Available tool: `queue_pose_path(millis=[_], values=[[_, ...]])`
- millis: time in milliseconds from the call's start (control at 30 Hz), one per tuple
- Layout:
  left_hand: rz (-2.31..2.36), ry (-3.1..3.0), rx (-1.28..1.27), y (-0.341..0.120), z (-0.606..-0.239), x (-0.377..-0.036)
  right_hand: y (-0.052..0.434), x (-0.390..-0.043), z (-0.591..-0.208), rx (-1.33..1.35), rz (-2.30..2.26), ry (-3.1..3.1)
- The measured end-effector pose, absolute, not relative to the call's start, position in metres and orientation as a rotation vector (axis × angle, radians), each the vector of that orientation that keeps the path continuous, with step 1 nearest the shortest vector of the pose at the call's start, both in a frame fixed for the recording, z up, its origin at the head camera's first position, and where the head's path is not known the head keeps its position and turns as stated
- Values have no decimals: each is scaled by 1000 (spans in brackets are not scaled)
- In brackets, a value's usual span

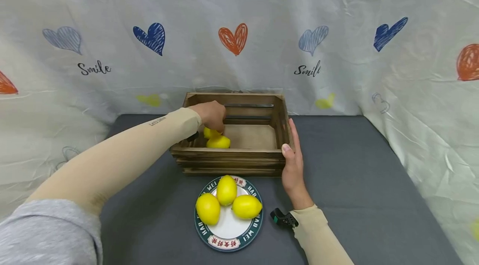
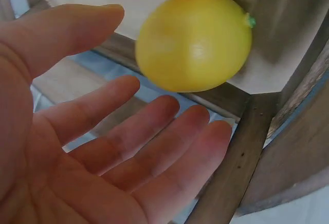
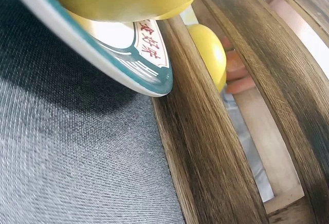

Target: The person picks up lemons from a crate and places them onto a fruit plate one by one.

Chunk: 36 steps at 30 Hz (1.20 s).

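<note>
A wooden crate [image 1: 232,161] is seen at the centre of the head view, standing on a dark grey cloth [image 1: 355,182]. The left hand [image 1: 212,115] is reached into the crate from the left, over two lemons [image 1: 218,142] that lie at the crate's near left corner. In the left wrist view the fingers [image 2: 154,147] are shown spread and nearly straight, with one lemon [image 2: 194,41] just above them in the frame; nothing is gripped, and whether the lemon is touched cannot be told. The right hand [image 1: 293,165] is laid flat against the crate's right outer wall, fingers straight, thumb at the near corner.

Just below the crate in the head view, a white plate [image 1: 229,231] with a green rim is set on the cloth, and three lemons [image 1: 226,190] are held on it. In the right wrist view the plate's rim [image 3: 154,80] is seen close beside the crate's front slats [image 3: 205,147]. A white cloth with hearts [image 1: 233,38] is hung behind.
</note>
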<state>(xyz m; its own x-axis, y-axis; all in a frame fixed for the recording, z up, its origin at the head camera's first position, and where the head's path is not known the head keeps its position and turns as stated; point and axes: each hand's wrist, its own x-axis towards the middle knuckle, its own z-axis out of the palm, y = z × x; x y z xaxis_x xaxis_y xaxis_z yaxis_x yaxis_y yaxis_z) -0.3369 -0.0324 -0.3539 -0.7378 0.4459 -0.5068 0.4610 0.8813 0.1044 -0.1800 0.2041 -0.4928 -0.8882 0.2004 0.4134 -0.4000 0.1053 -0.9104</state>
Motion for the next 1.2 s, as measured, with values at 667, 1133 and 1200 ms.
queue_pose_path(millis=[667,1133,1200], values=[[-164,2407,634,-26,-377,-348,203,-181,-494,198,1824,-1945],[-49,2496,732,-42,-351,-331,200,-180,-493,179,1835,-1952],[-31,2503,767,-41,-343,-327,203,-180,-492,171,1831,-1952]])
